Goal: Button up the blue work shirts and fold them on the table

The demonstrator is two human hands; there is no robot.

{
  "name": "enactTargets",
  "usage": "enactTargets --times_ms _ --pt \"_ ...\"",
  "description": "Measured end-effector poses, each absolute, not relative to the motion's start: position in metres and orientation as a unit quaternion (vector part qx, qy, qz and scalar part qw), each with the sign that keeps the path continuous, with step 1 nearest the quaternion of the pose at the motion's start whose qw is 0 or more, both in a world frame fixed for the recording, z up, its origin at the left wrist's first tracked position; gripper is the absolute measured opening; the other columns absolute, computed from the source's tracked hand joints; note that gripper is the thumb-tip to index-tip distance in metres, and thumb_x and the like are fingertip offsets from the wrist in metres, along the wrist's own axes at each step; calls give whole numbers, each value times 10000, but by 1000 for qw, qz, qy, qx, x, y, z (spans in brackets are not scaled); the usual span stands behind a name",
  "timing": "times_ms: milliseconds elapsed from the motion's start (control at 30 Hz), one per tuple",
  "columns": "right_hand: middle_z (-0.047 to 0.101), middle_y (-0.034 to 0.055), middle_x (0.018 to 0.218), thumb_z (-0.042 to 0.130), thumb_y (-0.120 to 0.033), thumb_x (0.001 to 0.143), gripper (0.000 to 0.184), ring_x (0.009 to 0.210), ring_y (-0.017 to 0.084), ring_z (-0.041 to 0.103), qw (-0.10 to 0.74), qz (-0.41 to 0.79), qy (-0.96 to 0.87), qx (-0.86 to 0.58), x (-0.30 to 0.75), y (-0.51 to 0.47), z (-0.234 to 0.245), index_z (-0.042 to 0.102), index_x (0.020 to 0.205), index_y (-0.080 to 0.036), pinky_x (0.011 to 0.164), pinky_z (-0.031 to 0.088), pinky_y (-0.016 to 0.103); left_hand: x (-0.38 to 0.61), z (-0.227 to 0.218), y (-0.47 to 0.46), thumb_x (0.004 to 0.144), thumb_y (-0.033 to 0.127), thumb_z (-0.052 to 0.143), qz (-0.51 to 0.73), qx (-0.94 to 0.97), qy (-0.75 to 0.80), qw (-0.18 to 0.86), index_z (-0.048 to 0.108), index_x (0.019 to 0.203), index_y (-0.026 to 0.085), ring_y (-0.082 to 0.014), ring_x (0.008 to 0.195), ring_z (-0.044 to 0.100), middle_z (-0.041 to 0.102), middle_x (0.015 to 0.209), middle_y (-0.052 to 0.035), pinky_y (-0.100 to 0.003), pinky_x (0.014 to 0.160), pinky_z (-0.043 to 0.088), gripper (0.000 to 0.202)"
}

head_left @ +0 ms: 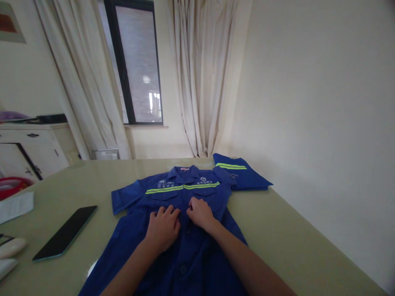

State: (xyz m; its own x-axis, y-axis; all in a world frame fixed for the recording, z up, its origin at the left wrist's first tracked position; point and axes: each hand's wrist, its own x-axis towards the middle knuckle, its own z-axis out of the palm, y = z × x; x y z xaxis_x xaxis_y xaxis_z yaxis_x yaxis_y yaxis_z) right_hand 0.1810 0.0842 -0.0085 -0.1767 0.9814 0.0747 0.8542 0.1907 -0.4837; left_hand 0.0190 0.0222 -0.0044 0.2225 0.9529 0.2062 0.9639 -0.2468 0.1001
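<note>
A blue work shirt [173,197] with a yellow-green reflective band lies spread face up on the pale green table [277,230], collar away from me. My left hand [163,228] rests on its front just left of the button line, fingers bent and pressing the cloth. My right hand [200,212] sits just right of the button line, fingers curled onto the fabric at the placket. The two hands nearly touch over the shirt's chest, below the pockets. Whether either one pinches a button is hidden.
A folded blue garment [240,172] with the same reflective band lies at the table's far right. A black phone [65,232] lies to the left, with a paper [15,205] and white objects [10,247] near the left edge. A white cabinet [31,150], curtains and a window stand behind.
</note>
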Motion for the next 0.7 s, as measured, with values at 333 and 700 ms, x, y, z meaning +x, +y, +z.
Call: enactTargets --times_ms 333,700 --pt "727 10 725 551 -154 840 193 685 156 662 321 267 -711 -566 195 95 -29 737 878 -193 623 423 229 24 -25 70 934 213 568 -246 -774 -576 -93 717 1009 247 -200 1004 637 662 1035 -38 -301 867 441 170" --pt "671 -5 706 598 -201 870 85 624 143 597 398 282 -698 -525 197 90 -31 678 841 -192 591 415 234 31 -21 72 951 198 554 -284 -758 -573 -125 625 914 250 -160 852 659 669 912 17 -254 766 423 95"
